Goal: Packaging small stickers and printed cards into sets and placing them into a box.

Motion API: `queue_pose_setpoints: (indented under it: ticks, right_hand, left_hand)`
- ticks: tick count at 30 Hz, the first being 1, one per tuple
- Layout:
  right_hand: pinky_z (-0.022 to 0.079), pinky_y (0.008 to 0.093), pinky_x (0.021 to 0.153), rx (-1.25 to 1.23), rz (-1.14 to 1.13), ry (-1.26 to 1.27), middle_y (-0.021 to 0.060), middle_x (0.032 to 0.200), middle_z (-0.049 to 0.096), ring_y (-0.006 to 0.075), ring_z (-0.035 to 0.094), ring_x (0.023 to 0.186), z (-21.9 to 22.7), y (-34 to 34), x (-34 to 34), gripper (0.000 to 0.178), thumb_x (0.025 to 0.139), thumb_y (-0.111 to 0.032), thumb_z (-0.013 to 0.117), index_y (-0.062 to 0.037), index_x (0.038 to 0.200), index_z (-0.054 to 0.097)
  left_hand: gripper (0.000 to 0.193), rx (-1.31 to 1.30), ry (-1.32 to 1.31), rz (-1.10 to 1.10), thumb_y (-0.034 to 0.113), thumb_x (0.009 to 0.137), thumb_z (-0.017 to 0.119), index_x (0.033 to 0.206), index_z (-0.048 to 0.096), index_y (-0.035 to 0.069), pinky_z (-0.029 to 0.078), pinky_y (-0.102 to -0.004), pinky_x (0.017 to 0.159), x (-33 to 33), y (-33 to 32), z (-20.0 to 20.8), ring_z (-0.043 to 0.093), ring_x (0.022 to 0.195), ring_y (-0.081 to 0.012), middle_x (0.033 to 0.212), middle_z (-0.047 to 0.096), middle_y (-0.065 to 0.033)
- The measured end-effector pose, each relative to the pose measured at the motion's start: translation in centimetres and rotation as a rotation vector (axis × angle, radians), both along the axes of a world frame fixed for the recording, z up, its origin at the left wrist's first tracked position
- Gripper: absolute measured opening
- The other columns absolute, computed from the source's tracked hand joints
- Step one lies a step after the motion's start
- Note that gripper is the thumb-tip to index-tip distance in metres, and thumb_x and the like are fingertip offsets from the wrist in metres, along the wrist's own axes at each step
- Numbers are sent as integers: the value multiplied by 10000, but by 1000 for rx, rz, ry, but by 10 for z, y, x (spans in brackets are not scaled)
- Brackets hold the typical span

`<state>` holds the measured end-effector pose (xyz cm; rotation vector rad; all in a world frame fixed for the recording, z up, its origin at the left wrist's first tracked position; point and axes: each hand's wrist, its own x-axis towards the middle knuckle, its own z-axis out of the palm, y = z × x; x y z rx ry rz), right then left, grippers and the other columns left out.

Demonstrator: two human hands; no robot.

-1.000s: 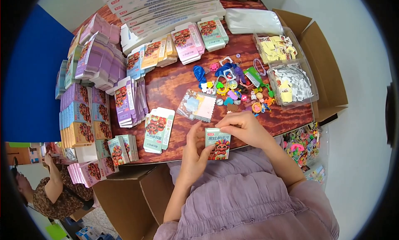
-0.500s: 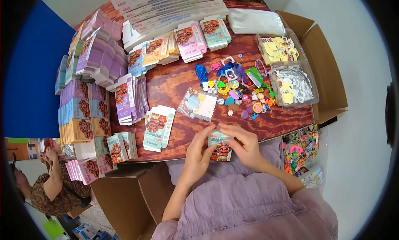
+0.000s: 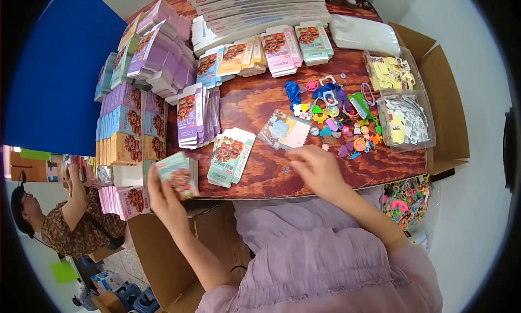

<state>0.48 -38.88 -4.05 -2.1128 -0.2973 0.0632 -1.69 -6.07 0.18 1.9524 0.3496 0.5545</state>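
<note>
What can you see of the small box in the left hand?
The small box is a folded-up carton that looks like printed card, teal and pink with a cartoon figure on its face. It is blurred, so flaps cannot be made out. The left hand grips it from below, tilted, off the left end of the wooden table, just above other small cartons there.

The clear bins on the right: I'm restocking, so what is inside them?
The far bin holds pale yellow pieces; the near bin holds white-and-grey pieces with a few yellow ones on top. Whatever lies beneath those top layers is covered.
</note>
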Motion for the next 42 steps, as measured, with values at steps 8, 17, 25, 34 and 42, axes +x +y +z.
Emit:
queue_pose_setpoints:
  ticks: [8,17,25,34,42]
  right_hand:
    - [438,415,892,-384,8,-555,175,1127,589,339,533,1095,-23,135,40,629,748,-177,774,32,1280,512]
    - [449,415,760,-71,207,-540,109,994,572,305,553,933,25,84,37,370,747,-68,621,-19,1110,572]
    - [462,373,642,68,345,-217,81,972,608,292,605,840,65,18,3,104,865,-122,654,-63,910,582]
    - [477,322,726,422,67,-3,90,1084,607,206,607,796,30,-18,10,165,862,-119,696,-35,1003,700]
    - [462,224,672,345,-158,-75,18,897,655,64,588,791,8,-16,0,93,952,-81,630,-14,997,676]
  left_hand:
    - [358,874,118,238,38,983,524,1335,530,-21,450,-414,970,12,23,-24,564,1186,-352,1294,587,-203]
    - [589,214,141,-373,15,890,669,1427,433,-41,364,-390,1093,2,-51,-4,490,1287,-273,1394,526,-172]
    - [514,-878,662,-1089,16,774,812,1237,590,-2,502,-300,929,2,-109,-41,604,1074,-120,1147,650,-46]
    - [429,-1150,447,-953,209,877,760,1215,603,-4,544,-347,880,0,-153,-50,658,1004,-164,1104,682,-73]
    - [435,-990,264,-550,119,973,604,1372,486,-8,529,-309,903,-12,-167,-63,642,1061,-182,1209,629,-115]
